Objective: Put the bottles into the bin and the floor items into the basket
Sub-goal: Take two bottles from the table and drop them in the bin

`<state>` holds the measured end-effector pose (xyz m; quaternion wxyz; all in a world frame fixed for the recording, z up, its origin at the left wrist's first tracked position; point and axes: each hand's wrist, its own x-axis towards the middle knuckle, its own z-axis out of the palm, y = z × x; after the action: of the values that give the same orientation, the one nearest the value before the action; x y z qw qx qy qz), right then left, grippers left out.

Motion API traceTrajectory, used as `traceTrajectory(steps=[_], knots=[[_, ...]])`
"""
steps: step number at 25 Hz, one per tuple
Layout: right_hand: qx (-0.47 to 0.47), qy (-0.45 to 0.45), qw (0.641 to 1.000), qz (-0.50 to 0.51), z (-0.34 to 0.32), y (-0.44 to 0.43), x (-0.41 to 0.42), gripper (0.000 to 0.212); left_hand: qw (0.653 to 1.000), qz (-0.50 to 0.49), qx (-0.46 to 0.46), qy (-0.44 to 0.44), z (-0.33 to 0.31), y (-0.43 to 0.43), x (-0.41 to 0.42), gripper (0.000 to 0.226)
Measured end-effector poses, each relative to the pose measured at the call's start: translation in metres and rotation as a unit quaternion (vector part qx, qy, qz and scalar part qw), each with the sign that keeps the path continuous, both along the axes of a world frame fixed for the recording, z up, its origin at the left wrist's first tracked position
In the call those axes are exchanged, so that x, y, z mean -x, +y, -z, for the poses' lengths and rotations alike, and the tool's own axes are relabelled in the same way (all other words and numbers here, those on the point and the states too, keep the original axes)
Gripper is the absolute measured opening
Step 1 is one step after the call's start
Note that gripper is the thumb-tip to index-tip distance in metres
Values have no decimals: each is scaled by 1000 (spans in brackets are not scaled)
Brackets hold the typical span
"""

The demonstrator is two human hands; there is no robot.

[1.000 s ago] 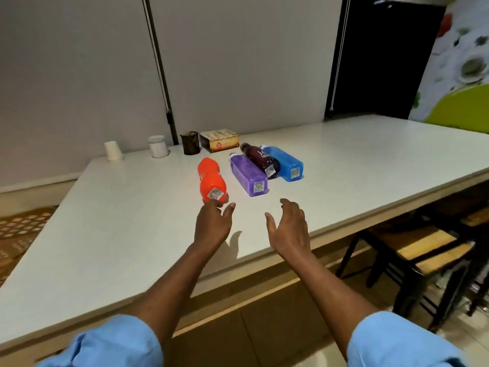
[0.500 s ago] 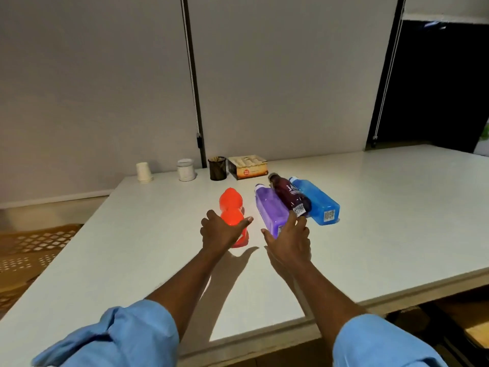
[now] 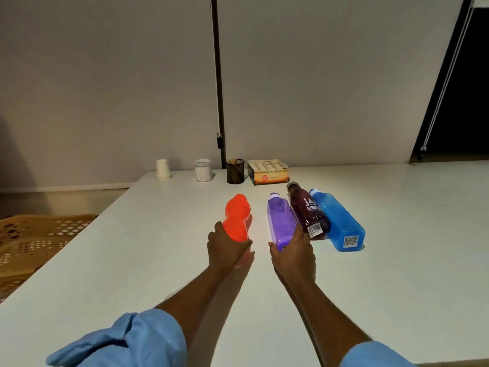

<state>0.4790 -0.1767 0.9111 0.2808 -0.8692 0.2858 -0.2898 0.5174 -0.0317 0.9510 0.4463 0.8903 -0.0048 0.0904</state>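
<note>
Four bottles are lying on their sides on the white desk (image 3: 397,260). The orange bottle (image 3: 237,217) is sitting in the left hand (image 3: 225,249), whose fingers are wrapping around its near end. The purple bottle (image 3: 280,221) is lying under the right hand (image 3: 293,254), which is gripping its base. Just right of that hand, the dark red bottle (image 3: 307,210) is leaning against the blue bottle (image 3: 337,223). Beyond both hands, a box (image 3: 267,171) and a pen cup (image 3: 235,171) are standing by the wall.

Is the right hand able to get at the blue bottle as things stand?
Probably not directly: the right hand is closed on the purple bottle, and the dark red bottle lies between it and the blue bottle.
</note>
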Motion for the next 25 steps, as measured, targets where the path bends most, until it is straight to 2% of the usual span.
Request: traceTrajectory(steps=[2, 7, 13, 17, 22, 25], knots=[[-35, -56, 998, -4, -2, 11, -2, 85, 997, -30, 71, -5, -1, 6, 4, 73], [-65, -147, 987, -18, -14, 62, -7, 83, 977, -78, 196, 9, -7, 43, 13, 73], [-171, -196, 958, -120, -37, 159, 1, 85, 966, -133, 221, -32, -30, 130, 33, 84], [-182, -213, 944, -175, -47, 235, 33, 82, 951, -180, 244, -58, -40, 205, 69, 88], [-198, -226, 923, -239, -53, 337, 84, 79, 939, -193, 273, -81, -41, 306, 128, 65], [-203, -222, 917, -262, -49, 407, 122, 79, 931, -206, 287, -90, -36, 381, 169, 68]])
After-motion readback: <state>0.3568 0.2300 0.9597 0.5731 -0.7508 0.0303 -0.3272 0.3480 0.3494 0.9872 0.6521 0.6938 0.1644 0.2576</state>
